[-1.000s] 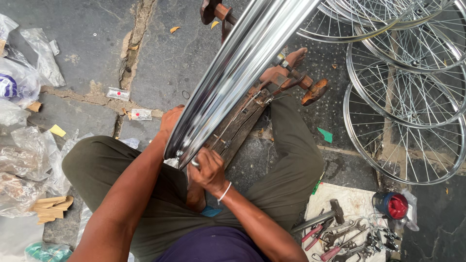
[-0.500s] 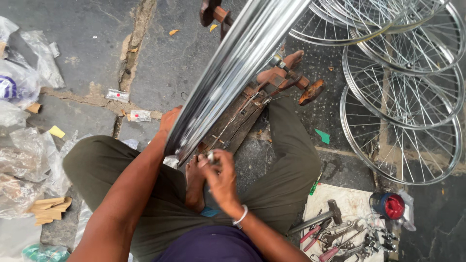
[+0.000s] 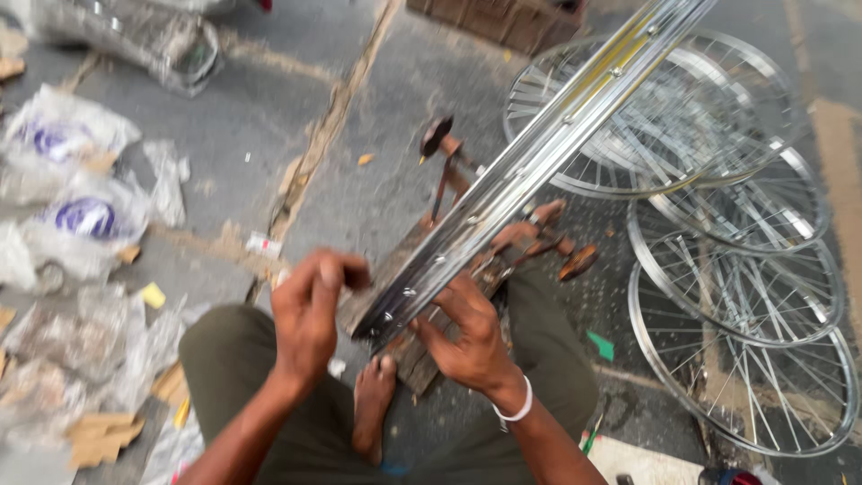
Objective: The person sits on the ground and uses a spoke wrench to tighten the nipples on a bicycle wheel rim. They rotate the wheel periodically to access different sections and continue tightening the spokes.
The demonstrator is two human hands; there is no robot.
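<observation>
Lifted off the chrome rim [image 3: 539,153], left hand [image 3: 310,314] hangs loosely curled, while right hand [image 3: 467,337] grips its lower end.

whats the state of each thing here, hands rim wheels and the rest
left hand: raised beside the rim, fingers curled, blurred
right hand: on the near end of the rim, gripping it
wheel rim: bare, no spokes, tilted up and away
wooden stand: on the ground under the rim
spoked wheels: built up, lying flat, overlapping
plastic bags: crumpled on the ground
bare foot: resting by the stand
</observation>
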